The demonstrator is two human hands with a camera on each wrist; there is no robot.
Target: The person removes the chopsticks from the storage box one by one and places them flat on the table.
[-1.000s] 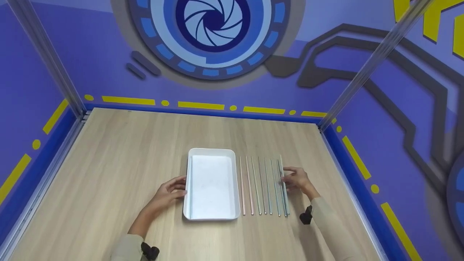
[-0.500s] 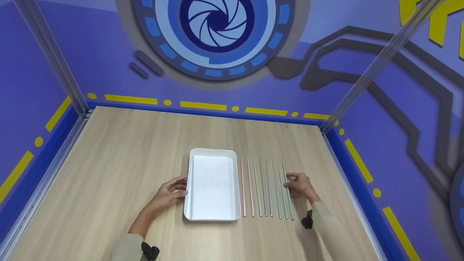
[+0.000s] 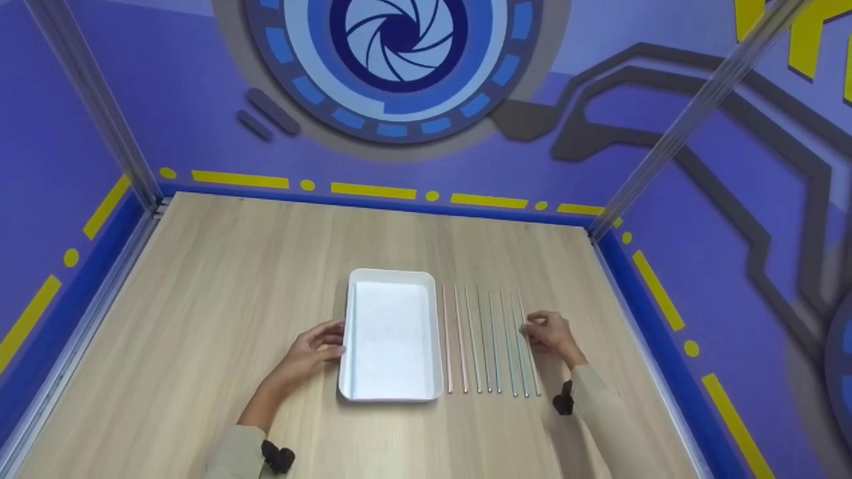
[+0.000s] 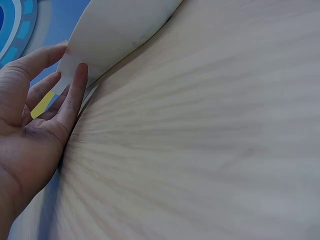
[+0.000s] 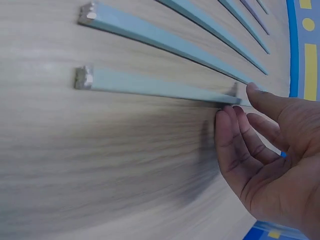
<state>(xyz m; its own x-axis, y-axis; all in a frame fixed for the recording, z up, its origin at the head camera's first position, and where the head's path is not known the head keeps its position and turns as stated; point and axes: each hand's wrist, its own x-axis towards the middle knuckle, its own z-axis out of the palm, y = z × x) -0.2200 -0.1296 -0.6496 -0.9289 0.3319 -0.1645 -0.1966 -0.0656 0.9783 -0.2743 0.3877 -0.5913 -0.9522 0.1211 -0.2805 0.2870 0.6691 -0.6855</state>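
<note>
Change: a second ago the right hand (image 3: 549, 331) lay over the two outermost chopsticks, then bunched together; now they lie spaced and parallel.
Right hand: fingers loosely extended, tips touching the rightmost chopstick (image 5: 150, 85), gripping nothing.
Left hand (image 3: 313, 347): fingers straight, resting against the white tray's (image 3: 391, 396) left wall; unchanged.
Chopsticks (image 3: 489, 340): eight in a row on the wooden table (image 3: 233, 279), just right of the tray.
Hard to see: wrist views crop the far stick ends; the tray shows only an edge.

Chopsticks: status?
Left hand open, fingers on tray edge. Right hand open, fingertips at outermost chopstick. Chopsticks in a row on table; nothing blocking.
</note>
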